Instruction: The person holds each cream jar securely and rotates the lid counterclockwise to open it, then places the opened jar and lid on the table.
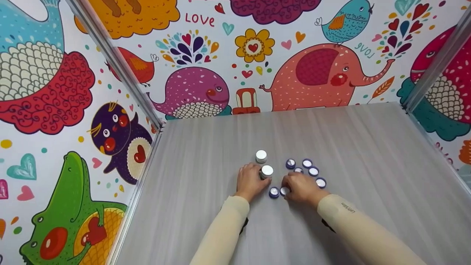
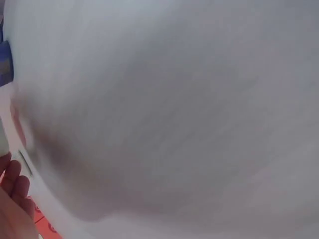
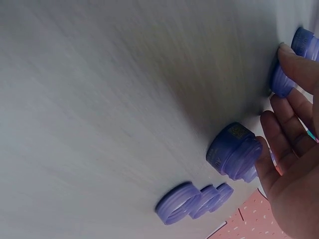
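Observation:
My left hand point(image 1: 251, 183) grips a small white-capped jar point(image 1: 267, 170), thumb along its near side. Just behind stands a second white-capped jar point(image 1: 261, 156). In the left wrist view, only the fingers point(image 2: 19, 181) show, at the lower left edge. My right hand point(image 1: 302, 187) pinches a small purple jar point(image 3: 282, 79) between thumb and fingers, low over the table. Beside it on the left sits another purple jar point(image 1: 273, 192), with a whitish top. Under my right fingers, a purple jar with a square printed code point(image 3: 232, 149) stands by the little finger.
Several more purple pieces with whitish tops lie behind and right of my right hand, among them one at the back point(image 1: 307, 163) and one by the wrist point(image 1: 321, 182). The grey wooden table point(image 1: 206, 154) meets printed walls point(image 1: 250, 77) at the back and sides.

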{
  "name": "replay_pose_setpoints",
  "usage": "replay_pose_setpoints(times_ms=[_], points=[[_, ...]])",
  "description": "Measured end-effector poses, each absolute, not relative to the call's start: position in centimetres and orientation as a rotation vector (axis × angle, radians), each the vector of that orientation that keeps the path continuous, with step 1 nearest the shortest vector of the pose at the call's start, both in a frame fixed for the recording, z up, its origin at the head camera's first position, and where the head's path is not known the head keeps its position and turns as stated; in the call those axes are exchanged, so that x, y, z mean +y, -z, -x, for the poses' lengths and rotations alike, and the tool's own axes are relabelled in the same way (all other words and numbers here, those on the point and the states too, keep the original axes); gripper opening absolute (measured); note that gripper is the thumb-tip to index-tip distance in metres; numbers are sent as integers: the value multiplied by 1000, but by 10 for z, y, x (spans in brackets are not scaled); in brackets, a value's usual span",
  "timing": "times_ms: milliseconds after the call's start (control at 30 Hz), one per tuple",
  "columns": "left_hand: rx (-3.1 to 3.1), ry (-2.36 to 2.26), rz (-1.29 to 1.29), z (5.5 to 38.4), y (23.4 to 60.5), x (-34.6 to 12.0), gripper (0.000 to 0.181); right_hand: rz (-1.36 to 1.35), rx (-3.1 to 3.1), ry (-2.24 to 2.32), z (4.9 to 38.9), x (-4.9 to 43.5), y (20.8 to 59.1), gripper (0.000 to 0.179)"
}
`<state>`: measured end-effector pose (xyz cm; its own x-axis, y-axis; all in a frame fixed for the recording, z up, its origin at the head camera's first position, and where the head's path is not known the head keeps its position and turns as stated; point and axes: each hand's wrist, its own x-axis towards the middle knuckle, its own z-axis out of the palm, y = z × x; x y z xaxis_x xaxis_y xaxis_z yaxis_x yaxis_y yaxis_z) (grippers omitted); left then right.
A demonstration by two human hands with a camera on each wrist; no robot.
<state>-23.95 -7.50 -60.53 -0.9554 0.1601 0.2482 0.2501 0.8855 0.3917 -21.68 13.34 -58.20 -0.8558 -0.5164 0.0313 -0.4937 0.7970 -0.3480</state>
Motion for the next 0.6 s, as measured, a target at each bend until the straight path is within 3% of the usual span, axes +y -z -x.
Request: replay_pose_setpoints(times_ms=[600], points=[[-2849, 639, 308, 233, 596, -79, 40, 864, 2959, 503, 213, 135, 583, 34]])
